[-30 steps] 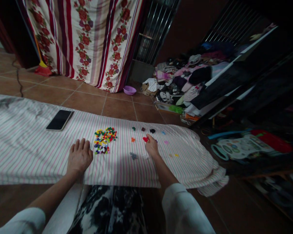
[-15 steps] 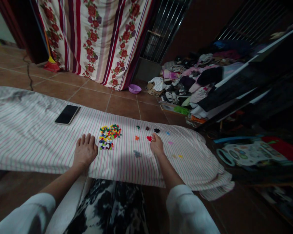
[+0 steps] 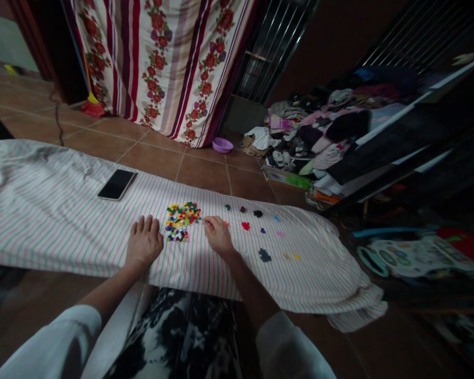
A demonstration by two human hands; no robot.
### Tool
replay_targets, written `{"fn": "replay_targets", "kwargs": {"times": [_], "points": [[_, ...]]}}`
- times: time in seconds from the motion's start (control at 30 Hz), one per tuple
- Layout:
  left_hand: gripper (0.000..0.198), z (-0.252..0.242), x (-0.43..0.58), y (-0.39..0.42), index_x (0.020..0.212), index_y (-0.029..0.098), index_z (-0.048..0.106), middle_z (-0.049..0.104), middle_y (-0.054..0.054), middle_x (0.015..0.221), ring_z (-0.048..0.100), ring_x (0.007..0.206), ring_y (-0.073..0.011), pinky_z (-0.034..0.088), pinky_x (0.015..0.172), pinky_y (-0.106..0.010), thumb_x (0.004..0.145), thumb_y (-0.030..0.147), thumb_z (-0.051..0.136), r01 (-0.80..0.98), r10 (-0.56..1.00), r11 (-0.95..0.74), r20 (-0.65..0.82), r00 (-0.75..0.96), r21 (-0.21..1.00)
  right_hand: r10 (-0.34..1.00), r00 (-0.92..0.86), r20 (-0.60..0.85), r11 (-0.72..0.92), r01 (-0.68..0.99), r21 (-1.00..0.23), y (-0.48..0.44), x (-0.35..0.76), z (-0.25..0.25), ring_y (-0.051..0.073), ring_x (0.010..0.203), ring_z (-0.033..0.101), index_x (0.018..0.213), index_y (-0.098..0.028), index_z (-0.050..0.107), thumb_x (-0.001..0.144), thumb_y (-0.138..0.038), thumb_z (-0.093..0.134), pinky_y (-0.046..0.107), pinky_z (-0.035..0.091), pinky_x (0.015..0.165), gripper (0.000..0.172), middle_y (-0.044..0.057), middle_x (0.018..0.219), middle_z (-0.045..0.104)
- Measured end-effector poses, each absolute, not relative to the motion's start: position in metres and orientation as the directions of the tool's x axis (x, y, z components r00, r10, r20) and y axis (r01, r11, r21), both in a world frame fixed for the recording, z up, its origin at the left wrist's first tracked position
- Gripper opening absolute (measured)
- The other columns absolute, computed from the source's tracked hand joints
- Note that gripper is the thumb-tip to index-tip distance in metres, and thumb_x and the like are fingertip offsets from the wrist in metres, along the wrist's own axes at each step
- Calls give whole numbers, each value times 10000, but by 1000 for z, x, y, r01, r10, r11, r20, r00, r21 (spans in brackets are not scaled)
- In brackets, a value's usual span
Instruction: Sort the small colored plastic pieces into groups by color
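Note:
A mixed pile of tiny coloured pieces (image 3: 183, 217) lies on the striped cloth (image 3: 82, 231). My left hand (image 3: 145, 241) rests flat just left of it, fingers stretched out. To the pile's right is my right hand (image 3: 218, 235), thumb and fingertips brought together; anything between them is too small to make out. Beyond it sit small single-colour groups: red pieces (image 3: 245, 226), black pieces (image 3: 258, 213), brown pieces (image 3: 243, 209), dark green pieces (image 3: 228, 207), grey pieces (image 3: 265, 255) and several others. Orange pieces (image 3: 226, 223) are partly hidden behind my right hand.
A dark-screened phone (image 3: 117, 185) lies on the cloth at left. Past the far edge, a purple basin (image 3: 222, 145) stands on the tiled floor near a floral curtain (image 3: 158, 68). Heaped clothes (image 3: 312, 126) fill the back right.
My right hand has moved left from the red pieces to beside the mixed pile. Dark blue and grey pieces it covered now show. My left hand stays flat; the view has shifted slightly.

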State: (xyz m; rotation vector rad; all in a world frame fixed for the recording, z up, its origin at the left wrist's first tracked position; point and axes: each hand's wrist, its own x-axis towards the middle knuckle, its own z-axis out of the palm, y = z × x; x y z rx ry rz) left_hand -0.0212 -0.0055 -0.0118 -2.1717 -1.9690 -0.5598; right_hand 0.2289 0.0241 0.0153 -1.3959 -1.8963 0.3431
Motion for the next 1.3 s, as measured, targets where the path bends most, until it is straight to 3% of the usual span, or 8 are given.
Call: {"fn": "replay_targets", "kwargs": {"times": [0.17, 0.33, 0.6, 0.83, 1.03, 1.3], "points": [[453, -11, -21, -5, 1265, 87, 594, 558, -193, 1411, 446, 1367, -373, 342, 1111, -503, 902, 256, 383, 985, 929, -117, 364, 64, 126, 897, -292, 332, 441, 638, -631, 9, 194, 2, 162, 834, 615, 969, -193, 718, 876, -153, 512, 283, 513, 796, 230, 57, 938, 644], [449, -10, -20, -5, 1263, 97, 597, 560, -196, 1407, 442, 1375, -362, 338, 1112, -509, 894, 252, 394, 978, 932, -117, 360, 49, 171, 921, -269, 281, 389, 658, -645, 5, 186, -12, 157, 828, 610, 1019, -188, 735, 885, -154, 525, 289, 516, 795, 252, 59, 968, 627], [458, -7, -20, -6, 1272, 83, 590, 548, -206, 1418, 428, 1384, -375, 328, 1120, -515, 895, 253, 394, 975, 940, -115, 338, 45, 190, 928, -284, 241, 371, 758, -536, 11, 184, -14, 183, 956, 610, 1142, -218, 717, 900, -113, 488, 302, 507, 887, 349, 65, 1015, 624], [458, -8, -20, -6, 1270, 89, 591, 555, -187, 1416, 440, 1374, -386, 349, 1110, -511, 907, 260, 369, 981, 935, -114, 351, 54, 154, 926, -280, 254, 375, 763, -527, 15, 180, -12, 189, 950, 608, 1139, -203, 708, 921, -156, 501, 308, 505, 876, 305, 77, 1028, 620], [462, -6, -19, -6, 1266, 71, 593, 554, -207, 1411, 431, 1379, -396, 344, 1114, -523, 897, 255, 385, 976, 940, -120, 338, 52, 182, 920, -286, 267, 389, 743, -545, 14, 181, -13, 160, 898, 601, 973, -215, 726, 883, -136, 554, 277, 504, 847, 209, 41, 980, 610], [456, -6, -20, -7, 1262, 86, 592, 553, -199, 1413, 435, 1372, -385, 344, 1107, -514, 903, 258, 369, 980, 934, -121, 352, 60, 156, 943, -294, 159, 334, 811, -480, 15, 175, -1, 196, 954, 607, 1047, -222, 736, 904, -163, 562, 318, 502, 898, 234, 67, 1008, 620]]}}
